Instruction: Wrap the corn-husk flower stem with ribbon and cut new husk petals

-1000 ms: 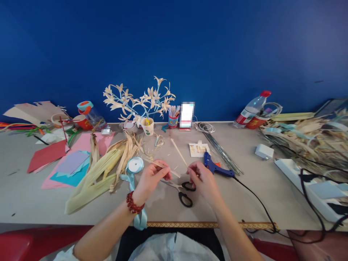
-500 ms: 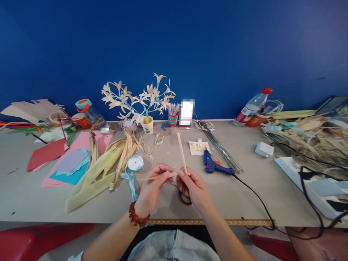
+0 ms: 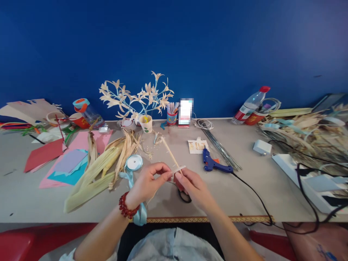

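Observation:
My right hand (image 3: 195, 185) pinches a thin, pale stick (image 3: 170, 152), whose far end points up and left. A narrow pale strip (image 3: 178, 169), which looks like corn husk, crosses the stick's lower end. My left hand (image 3: 152, 179) is closed on the strip's other side, thumb against forefinger; a thin tail trails below it. Under my hands lies a black loop handle (image 3: 185, 197), seemingly of scissors, partly covered. Left of my left hand are a roll of light-blue ribbon (image 3: 134, 162) and dried corn husks (image 3: 94, 181).
A blue glue gun (image 3: 216, 165) lies right of my hands, its cord running to the front edge. Metal wires (image 3: 223, 150) lie behind it. Husk flowers (image 3: 148, 96) stand in a paper cup (image 3: 146, 125) at the back. A power strip (image 3: 292, 177) is far right.
The stick has swung from nearly upright to leaning left. The pale strip now lies across its lower end. My left hand has shifted slightly left, and the ribbon's tail now shows below my wrist.

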{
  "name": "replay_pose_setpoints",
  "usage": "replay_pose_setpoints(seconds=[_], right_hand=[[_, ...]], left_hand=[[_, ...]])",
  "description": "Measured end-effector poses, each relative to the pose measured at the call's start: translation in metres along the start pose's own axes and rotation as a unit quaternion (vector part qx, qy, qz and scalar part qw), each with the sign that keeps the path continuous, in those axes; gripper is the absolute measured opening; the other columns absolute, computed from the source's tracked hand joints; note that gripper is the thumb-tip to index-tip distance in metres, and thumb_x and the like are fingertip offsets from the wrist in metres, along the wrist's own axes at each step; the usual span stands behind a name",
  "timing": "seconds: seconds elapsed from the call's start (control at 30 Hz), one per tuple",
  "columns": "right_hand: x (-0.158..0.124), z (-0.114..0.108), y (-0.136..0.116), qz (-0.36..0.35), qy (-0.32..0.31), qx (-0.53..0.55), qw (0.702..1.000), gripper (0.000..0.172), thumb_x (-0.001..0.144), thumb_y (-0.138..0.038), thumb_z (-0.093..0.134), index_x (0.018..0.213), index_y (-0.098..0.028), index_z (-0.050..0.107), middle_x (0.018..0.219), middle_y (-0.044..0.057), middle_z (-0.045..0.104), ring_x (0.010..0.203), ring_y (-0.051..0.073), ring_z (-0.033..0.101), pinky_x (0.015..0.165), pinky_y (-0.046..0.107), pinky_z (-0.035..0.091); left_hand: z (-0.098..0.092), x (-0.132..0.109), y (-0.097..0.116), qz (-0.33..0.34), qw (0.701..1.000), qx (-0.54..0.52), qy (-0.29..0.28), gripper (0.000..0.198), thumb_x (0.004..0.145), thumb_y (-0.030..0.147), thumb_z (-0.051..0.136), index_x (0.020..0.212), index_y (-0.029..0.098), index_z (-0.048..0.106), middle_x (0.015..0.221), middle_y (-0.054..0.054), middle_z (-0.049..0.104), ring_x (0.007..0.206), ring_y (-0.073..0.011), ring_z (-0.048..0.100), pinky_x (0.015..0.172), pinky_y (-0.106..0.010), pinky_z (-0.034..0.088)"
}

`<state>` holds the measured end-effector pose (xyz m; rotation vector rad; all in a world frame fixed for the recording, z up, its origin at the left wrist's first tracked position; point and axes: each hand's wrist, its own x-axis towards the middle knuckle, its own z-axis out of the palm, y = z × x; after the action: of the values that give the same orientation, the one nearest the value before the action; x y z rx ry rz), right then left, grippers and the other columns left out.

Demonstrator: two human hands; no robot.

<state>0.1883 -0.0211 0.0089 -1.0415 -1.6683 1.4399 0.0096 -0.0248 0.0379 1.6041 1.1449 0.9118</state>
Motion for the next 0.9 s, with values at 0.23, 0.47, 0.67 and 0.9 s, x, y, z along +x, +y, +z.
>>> replay_pose_setpoints(seconds=[0.23, 0.47, 0.67, 0.9], right_hand=[[-0.005, 0.005, -0.003, -0.018, 0.015, -0.142, 0.99, 0.045, 0.099, -0.047, 0.034, 0.065, -0.019, 0.046, 0.062, -0.001, 0.047, 0.06, 0.013, 0.045, 0.059, 0.025, 0.032], [-0.004, 0.006, -0.002, 0.05, -0.056, 0.108, 0.991, 0.053, 0.094, -0.055, 0.041, 0.056, -0.019, 0.041, 0.046, -0.006, 0.034, 0.043, 0.008, 0.03, 0.044, 0.022, 0.023], [-0.009, 0.004, -0.013, 0.156, -0.147, 0.341, 0.915, 0.05, 0.088, -0.056, 0.05, 0.055, -0.019, 0.04, 0.039, -0.01, 0.028, 0.034, 0.004, 0.013, 0.034, 0.019, 0.009], [-0.02, -0.015, 0.013, 0.122, -0.176, 0.46, 0.861, 0.062, 0.08, -0.072, 0.045, 0.048, -0.024, 0.024, 0.03, -0.014, 0.01, 0.026, 0.002, 0.0, 0.026, 0.015, 0.008]], left_hand=[[0.008, -0.008, 0.0, 0.068, 0.995, 0.056, 0.045, 0.014, 0.089, 0.017, 0.055, 0.079, 0.017, 0.064, 0.075, 0.001, 0.065, 0.073, -0.0115, 0.06, 0.069, -0.021, 0.045], [0.008, -0.012, -0.002, 0.138, 0.985, 0.087, 0.059, 0.011, 0.088, 0.015, 0.057, 0.078, 0.017, 0.062, 0.076, 0.0, 0.063, 0.073, -0.0114, 0.057, 0.069, -0.022, 0.043], [0.005, -0.012, -0.003, 0.172, 0.982, 0.067, 0.033, 0.013, 0.089, 0.017, 0.056, 0.076, 0.017, 0.06, 0.074, -0.002, 0.063, 0.073, -0.0142, 0.057, 0.069, -0.026, 0.044], [0.003, -0.008, -0.016, 0.135, 0.988, 0.055, 0.047, 0.016, 0.09, 0.023, 0.056, 0.076, 0.017, 0.06, 0.074, -0.003, 0.061, 0.072, -0.015, 0.057, 0.068, -0.027, 0.043]])
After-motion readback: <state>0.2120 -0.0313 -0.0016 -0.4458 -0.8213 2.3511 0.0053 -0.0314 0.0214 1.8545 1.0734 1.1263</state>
